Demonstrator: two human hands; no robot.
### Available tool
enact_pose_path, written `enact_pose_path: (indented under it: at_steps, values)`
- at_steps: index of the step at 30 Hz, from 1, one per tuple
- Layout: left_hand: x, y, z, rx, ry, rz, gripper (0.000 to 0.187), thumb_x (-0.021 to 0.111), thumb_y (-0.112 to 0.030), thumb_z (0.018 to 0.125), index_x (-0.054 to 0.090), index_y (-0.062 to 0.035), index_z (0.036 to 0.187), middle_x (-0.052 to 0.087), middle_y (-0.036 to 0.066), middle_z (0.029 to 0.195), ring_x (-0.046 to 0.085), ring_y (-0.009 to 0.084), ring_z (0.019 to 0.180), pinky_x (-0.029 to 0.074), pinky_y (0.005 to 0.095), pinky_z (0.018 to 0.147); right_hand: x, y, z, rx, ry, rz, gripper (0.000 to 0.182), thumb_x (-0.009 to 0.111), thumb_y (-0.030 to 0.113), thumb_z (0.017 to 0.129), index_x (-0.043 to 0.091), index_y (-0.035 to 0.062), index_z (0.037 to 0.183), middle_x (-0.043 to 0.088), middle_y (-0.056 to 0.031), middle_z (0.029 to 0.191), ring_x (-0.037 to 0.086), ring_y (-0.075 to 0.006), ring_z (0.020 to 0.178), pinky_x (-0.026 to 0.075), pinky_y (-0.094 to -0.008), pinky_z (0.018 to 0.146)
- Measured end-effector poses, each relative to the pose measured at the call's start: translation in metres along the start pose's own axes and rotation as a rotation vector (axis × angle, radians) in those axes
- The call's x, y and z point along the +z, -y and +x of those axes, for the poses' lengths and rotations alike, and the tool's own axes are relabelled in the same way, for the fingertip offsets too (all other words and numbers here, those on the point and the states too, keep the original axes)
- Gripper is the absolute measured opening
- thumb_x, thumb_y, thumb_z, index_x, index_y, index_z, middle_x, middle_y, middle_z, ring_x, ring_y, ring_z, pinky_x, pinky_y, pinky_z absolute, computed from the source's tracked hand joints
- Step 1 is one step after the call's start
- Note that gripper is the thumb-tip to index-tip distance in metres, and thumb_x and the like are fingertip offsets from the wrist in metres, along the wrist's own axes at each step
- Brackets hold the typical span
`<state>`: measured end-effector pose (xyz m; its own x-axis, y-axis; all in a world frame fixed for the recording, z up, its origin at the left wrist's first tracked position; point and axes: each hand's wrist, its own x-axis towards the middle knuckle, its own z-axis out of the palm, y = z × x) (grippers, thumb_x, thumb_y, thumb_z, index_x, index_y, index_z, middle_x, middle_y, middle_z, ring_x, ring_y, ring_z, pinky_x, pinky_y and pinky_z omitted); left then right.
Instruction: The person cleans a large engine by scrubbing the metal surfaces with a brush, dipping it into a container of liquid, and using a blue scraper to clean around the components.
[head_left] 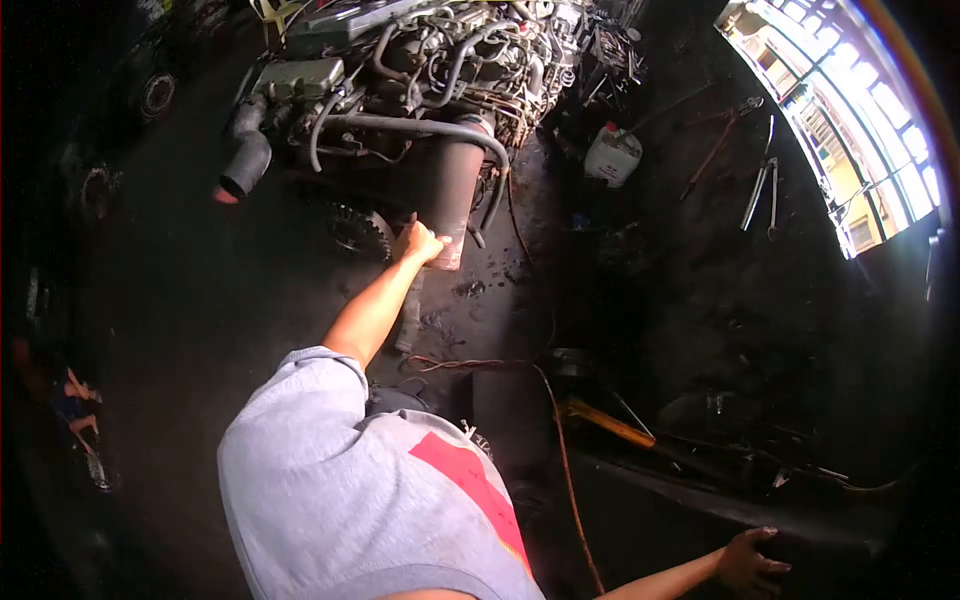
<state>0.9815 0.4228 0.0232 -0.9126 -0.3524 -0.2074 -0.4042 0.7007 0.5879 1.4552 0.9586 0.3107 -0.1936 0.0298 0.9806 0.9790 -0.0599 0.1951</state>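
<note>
My left hand reaches forward to the lower end of a wide brownish metal cylinder that hangs out of a large engine. Its fingers are bent round the cylinder's left side near the bottom rim, with one finger lying across the surface. Down at the right, my right hand is held out with its fingers spread and nothing in them. A grey hose crosses the engine just above the cylinder. Below the left hand, a short pipe points downward.
A thick elbow hose sticks out at the engine's left. On the dark floor stand a white jug, bolt cutters and long-handled tools. A reddish cable runs past my right side, near a yellow bar.
</note>
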Motion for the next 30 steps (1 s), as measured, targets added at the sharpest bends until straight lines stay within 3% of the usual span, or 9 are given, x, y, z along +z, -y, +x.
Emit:
enact_pose_path:
  at_steps: [5, 11, 17, 19, 21, 22, 25, 28, 30]
  values:
    - [-0.02, 0.016, -0.062, 0.312, -0.059, -0.175, 0.04, 0.068, -0.024, 0.063, 0.057, 0.0065, 0.087, 0.059, 0.023, 0.086, 0.058, 0.0318, 0.084, 0.045, 0.0347, 0.073, -0.018, 0.001, 0.009, -0.049, -0.067, 0.018, 0.067, 0.044, 0.062, 0.069, 0.045, 0.0105, 0.111, 0.046, -0.0245, 0.1, 0.046, -0.0406, 0.089, 0.036, -0.0536, 0.069]
    - [-0.068, 0.116, -0.16, 0.182, -0.116, -0.329, 0.035, 0.063, -0.021, 0.064, 0.06, -0.0002, 0.092, 0.06, 0.017, 0.09, 0.059, 0.0258, 0.084, 0.046, 0.0308, 0.074, -0.015, 0.009, 0.002, 0.13, 0.049, 0.221, 0.074, 0.032, 0.061, 0.075, 0.033, 0.0064, 0.125, 0.03, -0.0273, 0.124, 0.026, -0.0442, 0.117, 0.021, -0.0588, 0.09]
    - [-0.155, 0.204, -0.225, 0.271, -0.408, -0.351, 0.022, 0.055, -0.012, 0.069, 0.062, -0.0032, 0.087, 0.061, 0.013, 0.091, 0.058, 0.025, 0.088, 0.045, 0.0314, 0.075, -0.056, 0.032, -0.039, 0.136, 0.174, 0.439, 0.069, 0.046, 0.045, 0.076, 0.027, 0.0029, 0.126, 0.029, -0.0277, 0.125, 0.026, -0.0439, 0.116, 0.018, -0.0556, 0.093]
    - [-0.187, 0.211, -0.242, 0.26, -0.46, -0.412, 0.022, 0.054, -0.011, 0.069, 0.061, -0.0038, 0.088, 0.061, 0.012, 0.09, 0.058, 0.0247, 0.087, 0.044, 0.0326, 0.075, -0.083, 0.069, -0.099, 0.082, 0.64, 1.052, 0.046, 0.055, 0.019, 0.065, 0.049, -0.0007, 0.106, 0.053, -0.02, 0.101, 0.053, -0.0297, 0.082, 0.042, -0.039, 0.068]
    - [-0.206, 0.212, -0.256, 0.246, -0.506, -0.485, 0.023, 0.052, -0.011, 0.069, 0.06, -0.0044, 0.09, 0.062, 0.011, 0.09, 0.058, 0.0245, 0.087, 0.043, 0.0339, 0.075, -0.195, 0.118, -0.153, -0.089, 0.999, 1.816, 0.016, 0.054, 0.012, 0.065, 0.062, -0.0013, 0.069, 0.058, -0.0131, 0.064, 0.055, -0.0248, 0.057, 0.042, -0.0326, 0.054]
    - [-0.216, 0.212, -0.258, 0.328, -0.566, -0.385, 0.024, 0.052, -0.011, 0.069, 0.06, -0.0059, 0.092, 0.062, 0.009, 0.09, 0.058, 0.0234, 0.086, 0.041, 0.0343, 0.077, -0.259, 0.138, -0.182, -0.327, 1.081, 1.997, 0.016, 0.056, 0.013, 0.069, 0.063, -0.0004, 0.069, 0.061, -0.0117, 0.069, 0.056, -0.0211, 0.061, 0.043, -0.0316, 0.059]
    - [-0.256, 0.197, -0.266, 0.509, -0.665, -0.148, 0.026, 0.052, -0.012, 0.07, 0.059, -0.0112, 0.095, 0.06, 0.004, 0.095, 0.055, 0.0183, 0.089, 0.03, 0.0393, 0.086, -0.469, 0.136, -0.202, -0.429, 2.192, 2.026, 0.031, 0.058, 0.026, 0.076, 0.061, -0.002, 0.09, 0.061, -0.008, 0.086, 0.055, -0.0144, 0.077, 0.041, -0.0253, 0.074]
    - [-0.277, 0.194, -0.265, 0.556, -0.603, -0.161, 0.025, 0.054, -0.017, 0.072, 0.059, -0.0131, 0.096, 0.058, 0.0, 0.1, 0.051, 0.0163, 0.096, 0.021, 0.0462, 0.091, -0.589, 0.121, -0.178, -0.799, 2.528, 2.235, 0.041, 0.051, 0.035, 0.082, 0.058, -0.0049, 0.092, 0.06, -0.0102, 0.086, 0.052, -0.014, 0.083, 0.039, -0.0264, 0.075]
    - [-0.298, 0.197, -0.263, 0.594, -0.506, -0.082, 0.028, 0.056, -0.022, 0.073, 0.059, -0.0125, 0.099, 0.056, 0.0, 0.105, 0.047, 0.0168, 0.102, 0.018, 0.0469, 0.093, -0.634, 0.129, -0.185, -0.515, 3.268, 2.026, 0.047, 0.04, 0.043, 0.085, 0.056, -0.0007, 0.094, 0.059, -0.0086, 0.08, 0.054, -0.019, 0.082, 0.04, -0.0289, 0.078]
